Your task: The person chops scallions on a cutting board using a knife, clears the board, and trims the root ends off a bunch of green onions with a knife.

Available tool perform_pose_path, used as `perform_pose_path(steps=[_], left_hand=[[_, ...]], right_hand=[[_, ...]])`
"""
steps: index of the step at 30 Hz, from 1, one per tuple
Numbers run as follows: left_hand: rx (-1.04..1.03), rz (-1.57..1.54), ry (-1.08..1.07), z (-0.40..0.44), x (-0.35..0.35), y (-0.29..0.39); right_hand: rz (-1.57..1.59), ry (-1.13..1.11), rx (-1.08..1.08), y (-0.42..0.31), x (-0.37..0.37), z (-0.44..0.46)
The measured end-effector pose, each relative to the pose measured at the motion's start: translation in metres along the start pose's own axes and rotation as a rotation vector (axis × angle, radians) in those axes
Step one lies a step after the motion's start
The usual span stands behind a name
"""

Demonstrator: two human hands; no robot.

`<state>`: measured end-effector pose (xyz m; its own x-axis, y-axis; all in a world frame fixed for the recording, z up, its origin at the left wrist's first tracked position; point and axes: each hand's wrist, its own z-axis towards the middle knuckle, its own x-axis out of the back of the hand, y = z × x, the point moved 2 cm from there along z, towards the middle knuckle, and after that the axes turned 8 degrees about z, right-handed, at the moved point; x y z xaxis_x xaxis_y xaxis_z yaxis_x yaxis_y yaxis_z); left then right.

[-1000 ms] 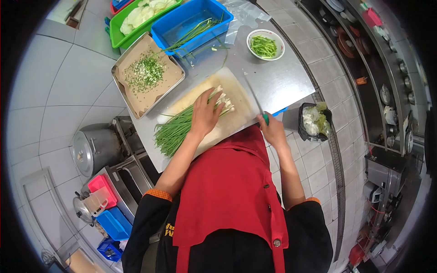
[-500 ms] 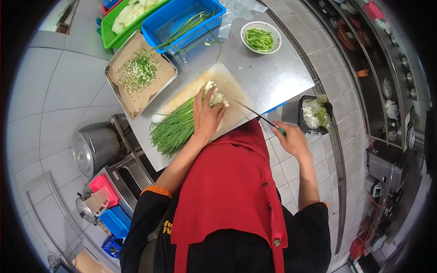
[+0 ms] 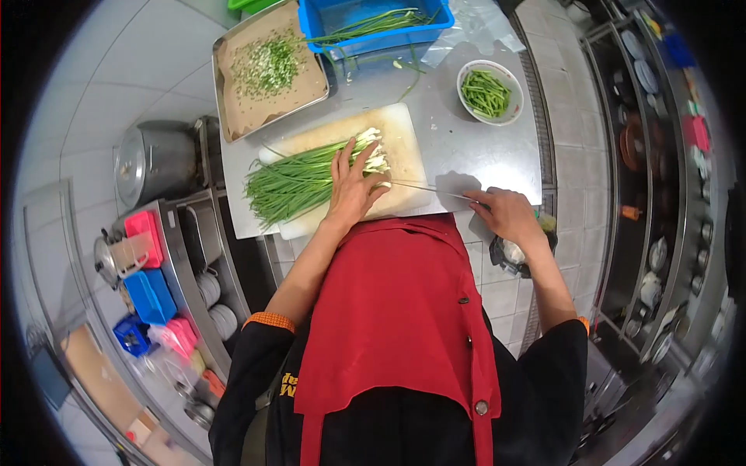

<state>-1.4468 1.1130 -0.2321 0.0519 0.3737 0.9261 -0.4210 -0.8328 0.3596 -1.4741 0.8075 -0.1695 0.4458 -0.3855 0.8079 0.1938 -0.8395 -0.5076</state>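
Observation:
A bunch of spring onions [image 3: 289, 186] lies across the white cutting board [image 3: 402, 144], green tops to the left and white ends to the right. My left hand [image 3: 353, 190] presses down on the bunch near the white ends, fingers bent around it. In my right hand [image 3: 509, 213] is a knife [image 3: 431, 188], its thin blade pointing left over the board's right part. The blade's tip reaches close to my left fingers and the white ends. My fingers cover the knife's handle.
Behind the board stand a paper-lined metal tray [image 3: 311, 87] of chopped greens and a blue tub [image 3: 373, 40] with loose stalks. A bowl [image 3: 514, 99] of cut green pieces sits on the steel table [image 3: 466, 155]. A black-lined bin [image 3: 501, 256] is below the right edge.
My right hand has risen with the knife, whose blade now lies more level and nearer my left hand. My left hand stays on the spring onions. The view has turned and shifted.

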Motion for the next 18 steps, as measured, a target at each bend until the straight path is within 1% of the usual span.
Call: perform_pose_path(steps=[4,10,14,16,18], left_hand=[[0.091,0.02,-0.009,0.0,0.001,0.005],[0.158,0.056,-0.033,0.002,0.005,0.009],[0.169,0.058,-0.064,0.005,0.007,0.012],[0.191,0.062,-0.091,0.004,0.008,0.013],[0.174,0.076,-0.089,0.005,0.008,0.013]], right_hand=[[0.009,-0.034,0.174,0.021,0.007,0.019],[0.02,-0.05,0.304,0.033,0.008,0.038],[-0.015,-0.108,0.284,0.037,0.004,0.048],[-0.06,-0.183,0.216,0.035,0.003,0.049],[-0.054,-0.186,0.249,0.038,-0.003,0.053]])
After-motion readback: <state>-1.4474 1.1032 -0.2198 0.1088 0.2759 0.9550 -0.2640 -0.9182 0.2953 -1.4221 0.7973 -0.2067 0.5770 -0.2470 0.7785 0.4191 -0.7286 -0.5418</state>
